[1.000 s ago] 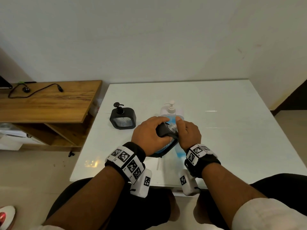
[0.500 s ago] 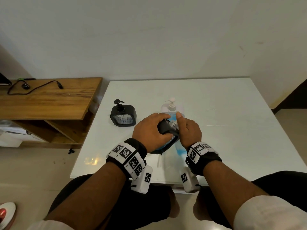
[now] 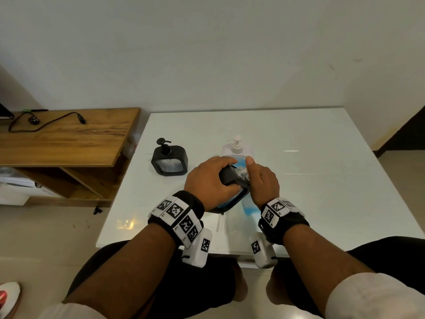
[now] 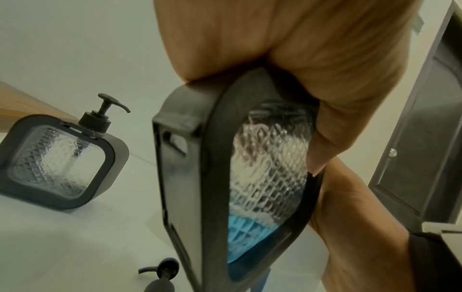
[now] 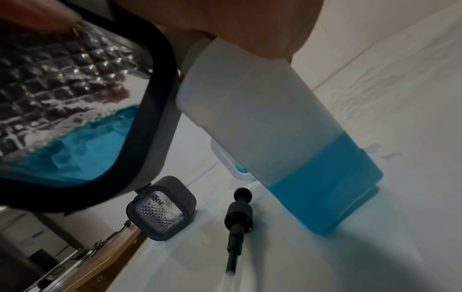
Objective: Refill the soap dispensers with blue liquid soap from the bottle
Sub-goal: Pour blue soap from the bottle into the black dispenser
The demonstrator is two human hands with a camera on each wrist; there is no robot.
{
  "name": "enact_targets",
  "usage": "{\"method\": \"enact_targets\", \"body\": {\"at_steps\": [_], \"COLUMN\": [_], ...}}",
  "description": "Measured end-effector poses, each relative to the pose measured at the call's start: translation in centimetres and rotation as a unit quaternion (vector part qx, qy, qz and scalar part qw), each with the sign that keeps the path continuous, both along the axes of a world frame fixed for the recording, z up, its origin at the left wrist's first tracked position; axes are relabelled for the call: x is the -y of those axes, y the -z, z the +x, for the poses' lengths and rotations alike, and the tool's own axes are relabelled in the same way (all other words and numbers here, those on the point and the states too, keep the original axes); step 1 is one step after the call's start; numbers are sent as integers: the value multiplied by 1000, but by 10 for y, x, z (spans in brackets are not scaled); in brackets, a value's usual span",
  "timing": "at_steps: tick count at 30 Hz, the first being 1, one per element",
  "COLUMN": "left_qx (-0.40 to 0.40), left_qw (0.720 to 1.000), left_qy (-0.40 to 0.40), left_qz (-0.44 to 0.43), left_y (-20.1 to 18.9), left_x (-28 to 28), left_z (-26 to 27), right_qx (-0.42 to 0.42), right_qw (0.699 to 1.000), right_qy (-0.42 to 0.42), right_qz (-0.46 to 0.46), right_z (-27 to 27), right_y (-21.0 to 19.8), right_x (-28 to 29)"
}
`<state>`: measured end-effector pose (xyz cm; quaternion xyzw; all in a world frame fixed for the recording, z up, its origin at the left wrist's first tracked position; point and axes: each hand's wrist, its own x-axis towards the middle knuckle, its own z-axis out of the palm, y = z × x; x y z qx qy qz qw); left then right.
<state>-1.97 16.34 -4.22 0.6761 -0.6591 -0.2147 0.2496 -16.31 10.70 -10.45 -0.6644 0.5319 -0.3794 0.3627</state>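
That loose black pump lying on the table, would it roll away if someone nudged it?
Probably a little. The pump lies on its side on the glossy white table, and its collar looks round, so it may roll. Its spout head and thin tube would likely make it curve or stop. It looks light and stiff.

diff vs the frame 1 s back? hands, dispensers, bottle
Almost nothing. The right hand shifted its thumb slightly at the neck of the tilted black square-framed dispenser. The left hand still grips that dispenser over the white table. The second black dispenser, the white pump bottle of blue soap and the loose black pump stayed put.
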Motion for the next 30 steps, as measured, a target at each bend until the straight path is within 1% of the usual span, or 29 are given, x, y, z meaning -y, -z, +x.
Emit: {"method": "enact_targets", "body": {"at_steps": [2,6,11,16,21,24,30], "left_qx": [5,40,74,71,82,87,84], "left_qw": [1000,999,997,997,996,996,996], "left_qy": [2,15,23,14,19,17,10], "left_qz": [0,11,18,17,17,19,19], "left_y": [-2,-7,-9,-9,-9,-11,-12], "left_x": [1,3,5,8,8,8,9], "left_z": [-2,-11,-15,-18,-20,-22,-23], "right_qx": [11,39,62,75,82,77,95], "right_qw": [1000,998,995,994,993,994,993], "right_qy": [4,40,55,43,56,47,36], "right_qz": [4,22,48,64,56,61,66], "right_z": [-1,-3,-5,-9,-9,-10,-14], "right_y": [0,4,5,3,5,4,4], "right_x": [-1,2,0,0,5,4,6]}}
